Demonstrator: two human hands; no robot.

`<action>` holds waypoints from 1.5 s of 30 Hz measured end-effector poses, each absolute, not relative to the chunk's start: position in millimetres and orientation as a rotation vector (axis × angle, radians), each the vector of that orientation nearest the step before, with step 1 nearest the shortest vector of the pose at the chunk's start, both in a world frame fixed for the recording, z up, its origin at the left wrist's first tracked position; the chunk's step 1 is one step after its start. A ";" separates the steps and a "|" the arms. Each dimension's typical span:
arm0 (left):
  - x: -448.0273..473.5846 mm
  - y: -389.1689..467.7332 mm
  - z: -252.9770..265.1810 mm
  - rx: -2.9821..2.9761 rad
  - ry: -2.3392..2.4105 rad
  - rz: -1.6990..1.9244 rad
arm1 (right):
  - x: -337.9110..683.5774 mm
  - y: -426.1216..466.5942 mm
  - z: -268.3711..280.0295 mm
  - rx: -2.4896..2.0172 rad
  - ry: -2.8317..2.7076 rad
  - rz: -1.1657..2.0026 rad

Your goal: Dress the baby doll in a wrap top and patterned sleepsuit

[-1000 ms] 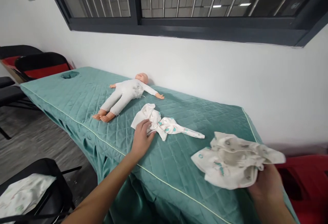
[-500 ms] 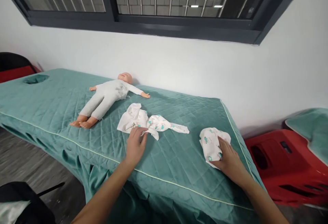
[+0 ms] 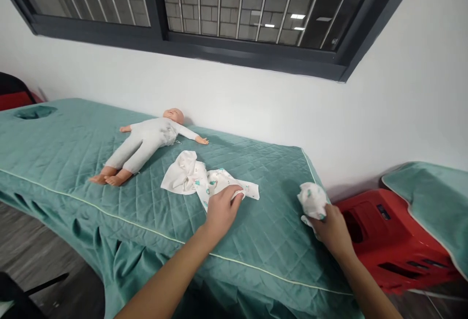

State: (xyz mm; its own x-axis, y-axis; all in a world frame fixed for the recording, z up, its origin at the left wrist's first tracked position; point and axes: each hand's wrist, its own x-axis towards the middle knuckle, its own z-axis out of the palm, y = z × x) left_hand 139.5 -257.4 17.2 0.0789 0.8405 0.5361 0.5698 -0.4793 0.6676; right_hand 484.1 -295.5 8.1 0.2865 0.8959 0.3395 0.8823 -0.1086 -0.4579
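Sliding right since before, left hand (image 3: 220, 210) lies flat on the soft printed garment (image 3: 204, 180); right hand (image 3: 331, 231) clutches a bunched cloth (image 3: 312, 200) near the quilted bed's (image 3: 109, 197) right edge.

Left hand (image 3: 221, 209) flat, palm down; right hand (image 3: 331, 229) closed, arms outstretched.

A doll (image 3: 146, 143) lies on its back on the far left part of the padded table (image 3: 73, 173), close to the wall (image 3: 256, 104). To its right and nearer, a spread garment (image 3: 193, 178) lies on the table, with the left hand (image 3: 221, 209) resting on its near right edge. Farther right, near the table's right end, the right hand (image 3: 331, 231) rests on a bunched cloth (image 3: 312, 199). A plastic stool (image 3: 387, 241) stands right of the table. A window (image 3: 204, 12) sits in the wall above.
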 end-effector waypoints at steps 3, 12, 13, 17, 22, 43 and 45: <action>151.9 -256.4 29.3 2.141 1.372 1.218 | 489.0 -295.1 -8.3 -2.130 -1.729 -0.084; 210.9 -254.4 61.3 2.227 1.081 0.875 | 421.4 -332.2 17.8 -1.684 -1.844 -0.110; 213.9 -254.9 60.9 2.237 1.008 0.865 | 404.1 -335.7 20.8 -1.592 -1.896 -0.066; 196.8 -250.8 52.0 2.347 0.910 0.888 | 343.5 -337.3 16.3 -1.555 -1.989 0.019; 118.9 -233.4 37.5 2.543 1.136 0.695 | 287.5 -322.1 -5.0 -1.514 -2.255 -0.036; -8.8 -150.1 109.2 2.425 2.113 1.456 | 251.9 -238.8 123.9 -1.242 -1.415 0.936; -4.7 -136.6 141.6 2.298 2.189 1.639 | 241.1 -234.0 148.9 -1.106 -1.315 1.091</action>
State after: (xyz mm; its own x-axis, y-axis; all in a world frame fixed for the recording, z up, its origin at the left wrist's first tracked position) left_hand -4.7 -136.6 141.6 -0.1190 0.5611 0.8192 0.9440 -0.1919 0.2685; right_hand 241.1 -234.0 148.9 -0.0206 0.9875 0.1560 0.0288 0.1565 -0.9873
